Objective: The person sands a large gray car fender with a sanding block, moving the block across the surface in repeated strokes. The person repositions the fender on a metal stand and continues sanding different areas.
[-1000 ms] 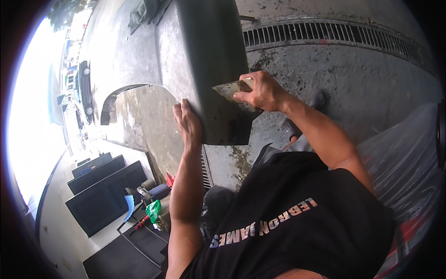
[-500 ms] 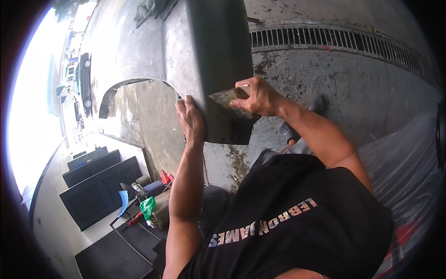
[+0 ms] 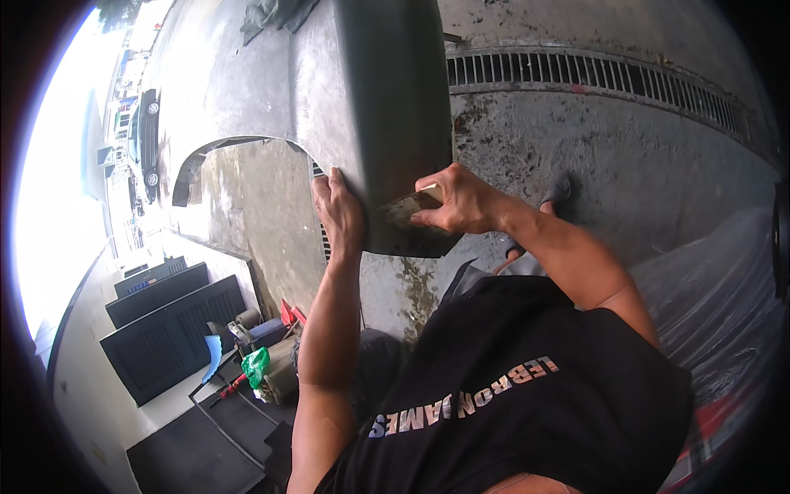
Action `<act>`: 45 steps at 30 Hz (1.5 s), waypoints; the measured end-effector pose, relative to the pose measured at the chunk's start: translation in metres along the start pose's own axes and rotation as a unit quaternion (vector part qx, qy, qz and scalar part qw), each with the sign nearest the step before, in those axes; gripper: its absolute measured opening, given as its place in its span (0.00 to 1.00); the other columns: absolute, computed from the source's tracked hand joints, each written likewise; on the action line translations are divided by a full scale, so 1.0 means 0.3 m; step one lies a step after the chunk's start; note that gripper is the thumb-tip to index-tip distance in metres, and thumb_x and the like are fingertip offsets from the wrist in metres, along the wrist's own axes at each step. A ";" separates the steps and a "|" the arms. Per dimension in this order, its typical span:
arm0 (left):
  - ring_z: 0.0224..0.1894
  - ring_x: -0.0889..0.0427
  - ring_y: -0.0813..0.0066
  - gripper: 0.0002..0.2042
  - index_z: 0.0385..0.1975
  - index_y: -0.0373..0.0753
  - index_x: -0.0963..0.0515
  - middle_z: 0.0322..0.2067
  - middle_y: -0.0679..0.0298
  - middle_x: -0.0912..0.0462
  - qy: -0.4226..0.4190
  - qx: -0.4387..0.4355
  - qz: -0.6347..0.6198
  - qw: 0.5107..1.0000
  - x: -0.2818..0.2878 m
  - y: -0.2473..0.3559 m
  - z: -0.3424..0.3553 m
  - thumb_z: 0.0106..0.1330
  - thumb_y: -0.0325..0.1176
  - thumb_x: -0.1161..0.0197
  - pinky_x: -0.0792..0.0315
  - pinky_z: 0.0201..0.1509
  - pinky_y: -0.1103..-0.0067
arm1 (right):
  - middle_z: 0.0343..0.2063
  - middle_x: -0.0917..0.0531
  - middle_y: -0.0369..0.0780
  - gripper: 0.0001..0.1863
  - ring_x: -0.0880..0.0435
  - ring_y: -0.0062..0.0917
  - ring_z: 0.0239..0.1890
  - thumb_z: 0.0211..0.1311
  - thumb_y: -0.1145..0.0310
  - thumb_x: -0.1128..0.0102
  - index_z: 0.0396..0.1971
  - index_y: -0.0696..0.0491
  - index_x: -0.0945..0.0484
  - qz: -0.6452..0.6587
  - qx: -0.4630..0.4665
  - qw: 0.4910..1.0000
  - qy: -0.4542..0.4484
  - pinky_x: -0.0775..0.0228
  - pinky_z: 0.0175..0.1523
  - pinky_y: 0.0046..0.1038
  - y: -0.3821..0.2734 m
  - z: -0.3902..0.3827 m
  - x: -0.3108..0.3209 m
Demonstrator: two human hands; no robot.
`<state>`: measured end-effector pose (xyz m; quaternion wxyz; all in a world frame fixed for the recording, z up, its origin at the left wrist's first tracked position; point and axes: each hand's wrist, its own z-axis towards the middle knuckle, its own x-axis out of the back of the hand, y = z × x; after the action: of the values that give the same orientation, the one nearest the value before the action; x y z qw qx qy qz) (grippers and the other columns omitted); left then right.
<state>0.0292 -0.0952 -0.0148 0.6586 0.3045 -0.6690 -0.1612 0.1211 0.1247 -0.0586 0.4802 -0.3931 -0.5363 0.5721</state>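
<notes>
A grey car fender (image 3: 395, 107) with a curved wheel-arch cutout stands before me, its darker side toward the right. My left hand (image 3: 339, 210) is closed round the fender's edge beside the arch, fingers lying along the pale surface. In my right hand (image 3: 462, 200) is a worn, blotchy piece of sandpaper (image 3: 400, 209), pinched between thumb and fingers. It lies against the dark face near the fender's lower end. The grip covers part of the piece.
A dark cloth (image 3: 276, 15) lies on the fender's far part. Dark panels (image 3: 177, 329), a green plastic bag (image 3: 255, 366) and tools crowd the lower left. A drain grate (image 3: 568, 70) crosses the concrete floor. Plastic sheeting (image 3: 716, 280) hangs at right. Cars stand far left.
My right hand has slid the sandpaper down the dark face, toward the fender's lower end. My left hand keeps its hold. One foot on the right has shifted slightly.
</notes>
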 end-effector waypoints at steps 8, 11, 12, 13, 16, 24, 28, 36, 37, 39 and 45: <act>0.46 0.21 0.49 0.24 0.44 0.25 0.25 0.41 0.40 0.20 0.006 0.004 0.000 1.000 0.004 0.017 -0.026 0.80 0.47 0.53 0.32 0.56 0.61 | 0.20 0.15 0.48 0.13 0.14 0.30 0.23 0.59 0.67 0.26 0.30 0.61 0.18 -0.048 0.089 0.994 -0.048 0.22 0.33 0.34 -0.050 0.006 -0.009; 0.45 0.22 0.48 0.24 0.44 0.25 0.25 0.41 0.40 0.20 -0.012 -0.010 -0.009 1.000 0.009 0.040 -0.013 0.80 0.46 0.53 0.31 0.55 0.61 | 0.18 0.18 0.47 0.11 0.20 0.25 0.21 0.56 0.69 0.24 0.30 0.60 0.18 -0.027 -0.030 0.998 0.040 0.27 0.31 0.33 -0.057 0.046 0.043; 0.45 0.22 0.49 0.23 0.44 0.25 0.25 0.41 0.40 0.19 -0.005 -0.009 -0.008 1.000 0.009 0.030 -0.019 0.80 0.46 0.53 0.31 0.55 0.61 | 0.18 0.18 0.47 0.11 0.21 0.25 0.21 0.56 0.69 0.24 0.30 0.60 0.18 -0.023 -0.055 0.997 0.053 0.27 0.32 0.33 -0.059 0.048 0.048; 0.44 0.21 0.49 0.23 0.44 0.25 0.25 0.41 0.41 0.19 0.002 -0.009 -0.006 1.000 0.004 0.016 -0.021 0.80 0.45 0.53 0.31 0.55 0.61 | 0.19 0.17 0.46 0.11 0.21 0.25 0.21 0.57 0.69 0.24 0.30 0.60 0.18 -0.035 -0.011 0.999 0.011 0.27 0.32 0.33 -0.054 0.023 0.031; 0.43 0.21 0.52 0.22 0.44 0.25 0.25 0.40 0.43 0.19 -0.013 -0.008 -0.056 0.998 0.010 0.009 -0.008 0.80 0.45 0.52 0.31 0.54 0.61 | 0.19 0.17 0.45 0.12 0.21 0.26 0.22 0.57 0.68 0.24 0.28 0.59 0.18 -0.037 -0.055 0.996 0.059 0.26 0.33 0.33 -0.075 0.039 0.056; 0.40 0.22 0.60 0.20 0.44 0.27 0.24 0.37 0.47 0.19 -0.017 -0.010 -0.082 0.996 0.004 -0.007 -0.012 0.80 0.43 0.52 0.30 0.52 0.64 | 0.22 0.15 0.48 0.11 0.13 0.33 0.26 0.58 0.67 0.27 0.31 0.60 0.17 -0.041 -0.070 0.996 0.035 0.23 0.37 0.36 -0.071 0.028 0.068; 0.41 0.23 0.60 0.20 0.44 0.27 0.24 0.37 0.48 0.19 -0.021 -0.009 -0.090 0.996 0.004 -0.025 0.004 0.81 0.42 0.53 0.31 0.52 0.65 | 0.21 0.15 0.45 0.14 0.17 0.24 0.25 0.57 0.66 0.24 0.32 0.61 0.16 -0.044 -0.051 0.998 0.016 0.25 0.36 0.32 -0.041 0.013 0.057; 0.40 0.23 0.62 0.20 0.43 0.27 0.24 0.36 0.50 0.19 -0.017 -0.028 -0.055 0.998 0.009 -0.005 -0.008 0.80 0.41 0.54 0.31 0.50 0.65 | 0.22 0.15 0.48 0.14 0.15 0.33 0.26 0.57 0.65 0.26 0.30 0.62 0.18 -0.044 -0.077 0.995 0.052 0.24 0.37 0.37 -0.076 0.024 0.094; 0.40 0.23 0.61 0.20 0.43 0.27 0.24 0.36 0.50 0.19 -0.013 -0.025 -0.069 0.997 0.007 -0.009 -0.006 0.80 0.41 0.54 0.31 0.50 0.65 | 0.22 0.15 0.48 0.14 0.16 0.33 0.25 0.57 0.65 0.26 0.29 0.61 0.18 -0.051 -0.050 0.997 0.028 0.24 0.37 0.37 -0.065 0.019 0.062; 0.40 0.22 0.60 0.19 0.42 0.27 0.24 0.36 0.49 0.19 -0.005 -0.019 -0.096 0.995 -0.001 -0.023 -0.004 0.80 0.41 0.54 0.31 0.49 0.65 | 0.20 0.16 0.47 0.13 0.18 0.31 0.23 0.57 0.66 0.27 0.28 0.60 0.18 -0.056 -0.018 0.998 -0.004 0.25 0.35 0.37 -0.056 -0.003 0.045; 0.39 0.22 0.57 0.19 0.42 0.27 0.24 0.36 0.46 0.19 0.006 -0.020 -0.081 0.997 0.012 -0.052 -0.019 0.79 0.40 0.54 0.30 0.49 0.64 | 0.21 0.16 0.47 0.15 0.13 0.29 0.27 0.58 0.65 0.26 0.29 0.62 0.20 -0.051 -0.038 0.998 0.021 0.22 0.36 0.34 -0.055 -0.013 0.038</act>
<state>0.0379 -0.1083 -0.0212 0.6536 0.3449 -0.6348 -0.2256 0.1244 0.1362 -0.0419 0.5050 -0.3951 -0.5665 0.5177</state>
